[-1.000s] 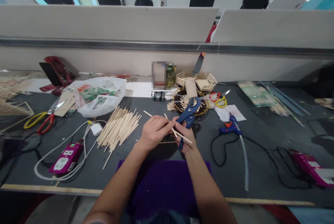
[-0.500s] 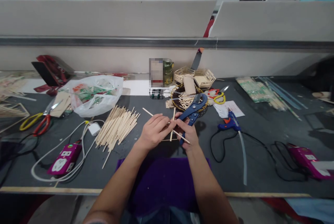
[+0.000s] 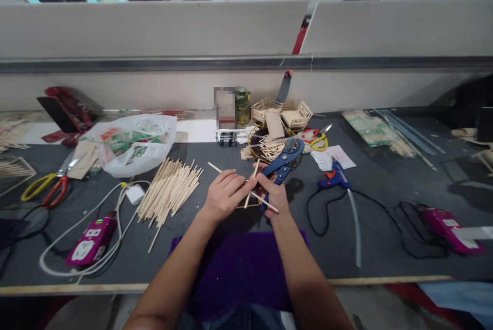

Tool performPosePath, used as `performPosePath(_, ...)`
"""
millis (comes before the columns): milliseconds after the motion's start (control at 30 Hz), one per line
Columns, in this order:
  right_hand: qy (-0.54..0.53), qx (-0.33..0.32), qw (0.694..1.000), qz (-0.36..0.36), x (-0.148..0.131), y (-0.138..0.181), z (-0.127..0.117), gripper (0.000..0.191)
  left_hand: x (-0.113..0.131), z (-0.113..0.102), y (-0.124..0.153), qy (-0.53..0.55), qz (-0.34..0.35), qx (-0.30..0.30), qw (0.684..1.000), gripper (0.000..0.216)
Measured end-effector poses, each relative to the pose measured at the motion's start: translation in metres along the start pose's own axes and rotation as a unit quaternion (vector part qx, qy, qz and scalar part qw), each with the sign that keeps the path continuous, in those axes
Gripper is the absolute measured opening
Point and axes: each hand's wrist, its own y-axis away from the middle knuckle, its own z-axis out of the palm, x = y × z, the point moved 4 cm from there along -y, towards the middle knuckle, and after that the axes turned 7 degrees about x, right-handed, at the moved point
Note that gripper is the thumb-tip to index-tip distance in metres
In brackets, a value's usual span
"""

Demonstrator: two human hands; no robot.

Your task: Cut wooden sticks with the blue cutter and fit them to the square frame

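Observation:
My left hand (image 3: 224, 195) pinches thin wooden sticks (image 3: 250, 192) that cross each other at mid-table. My right hand (image 3: 274, 194) grips the handles of a blue cutter (image 3: 284, 159), whose round jaw points up and to the right, and its fingertips also touch the crossed sticks. Both hands meet above the dark table (image 3: 377, 248), just past a purple cloth (image 3: 234, 268) at the near edge. A loose heap of the same sticks (image 3: 169, 190) lies to the left of my left hand.
A blue glue gun (image 3: 334, 178) with its black cable lies to the right. Left are a white plastic bag (image 3: 131, 142), a magenta power strip (image 3: 90, 233) and yellow-red scissors (image 3: 42, 189). A dish of stick pieces (image 3: 269, 146) and small stick baskets (image 3: 288, 112) stand behind. Other people sit beyond the partitions.
One stick in my hands has turned from slanting to nearly upright across the other. The cutter's jaw has tipped further to the right. The view has shifted slightly.

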Motion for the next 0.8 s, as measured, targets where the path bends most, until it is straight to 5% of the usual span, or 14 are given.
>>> performPosePath(300,-0.042,-0.012,0.999,-0.021,-0.011,0.002,0.000,0.024,-0.007,-0.001,0.005,0.016,-0.066,0.050,0.996,0.038)
performPosePath(600,0.037,0.102,0.978,-0.180,-0.026,-0.004,-0.020,0.022,-0.023,0.000,0.010,-0.056,-0.169,0.029,0.984,0.033)
performPosePath(800,0.104,0.037,0.974,-0.198,-0.015,0.002,-0.006,0.015,-0.015,0.002,0.005,-0.081,-0.130,-0.011,0.988,0.041)
